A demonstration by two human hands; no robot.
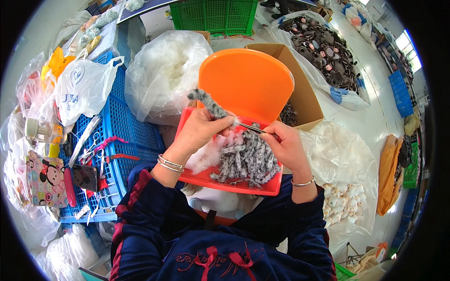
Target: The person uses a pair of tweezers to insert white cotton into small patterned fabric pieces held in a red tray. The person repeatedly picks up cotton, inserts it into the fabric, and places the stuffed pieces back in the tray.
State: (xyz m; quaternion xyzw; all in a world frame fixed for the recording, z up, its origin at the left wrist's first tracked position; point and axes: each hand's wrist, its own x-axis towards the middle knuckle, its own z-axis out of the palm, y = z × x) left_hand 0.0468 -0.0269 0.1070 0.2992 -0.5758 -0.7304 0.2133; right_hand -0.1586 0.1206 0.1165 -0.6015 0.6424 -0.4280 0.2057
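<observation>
We see a grey furry tube in the left hand: the thumb and fingers pinch it near one end, and its other part sticks out beyond the hand, tilted up and toward the left. At the pinched end, just beside the thumb tip, we notice a small white tuft. The right hand pinches slim dark tweezers, whose tips point to this tuft; whether they grip it, we cannot tell. Below both hands we find a red tray, which carries a heap of grey furry pieces and, to the left of it, loose pale stuffing. Behind the tray stands an orange chair back, with a cardboard box on its right and a clear bag of white filling on its left. Further left, we see scissors on a blue crate.
</observation>
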